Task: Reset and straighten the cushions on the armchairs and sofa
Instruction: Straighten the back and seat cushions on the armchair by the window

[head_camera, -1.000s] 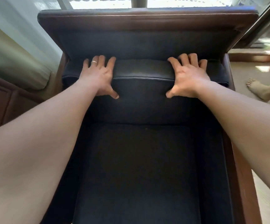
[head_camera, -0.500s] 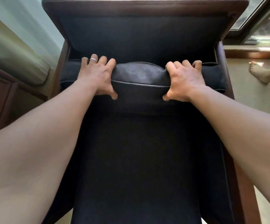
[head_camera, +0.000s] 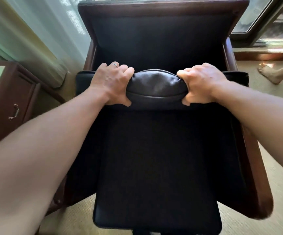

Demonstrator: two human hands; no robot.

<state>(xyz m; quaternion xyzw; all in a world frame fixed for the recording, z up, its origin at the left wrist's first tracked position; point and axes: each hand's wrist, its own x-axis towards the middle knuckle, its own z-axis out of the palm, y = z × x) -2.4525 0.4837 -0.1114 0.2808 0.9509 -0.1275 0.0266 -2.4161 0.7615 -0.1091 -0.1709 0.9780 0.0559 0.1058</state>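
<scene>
A dark back cushion (head_camera: 156, 85) of the wooden-framed armchair (head_camera: 230, 55) is pulled forward off the chair's padded back, its top edge bulging between my hands. My left hand (head_camera: 111, 83) grips that top edge on the left, fingers curled over it, thumb in front. My right hand (head_camera: 200, 83) grips it on the right the same way. The dark seat cushion (head_camera: 156, 167) lies below, its front edge sticking out past the frame.
A wooden cabinet with a metal handle (head_camera: 13, 112) stands at the left beside a pale curtain (head_camera: 40, 43). A glass door (head_camera: 273, 22) is at the back right. Another person's bare foot (head_camera: 269, 73) rests on the beige carpet (head_camera: 269, 167).
Both hands went from lying on the back cushion's top to gripping it, and have drawn it forward, away from the chair back. The cushion's middle now bulges up.
</scene>
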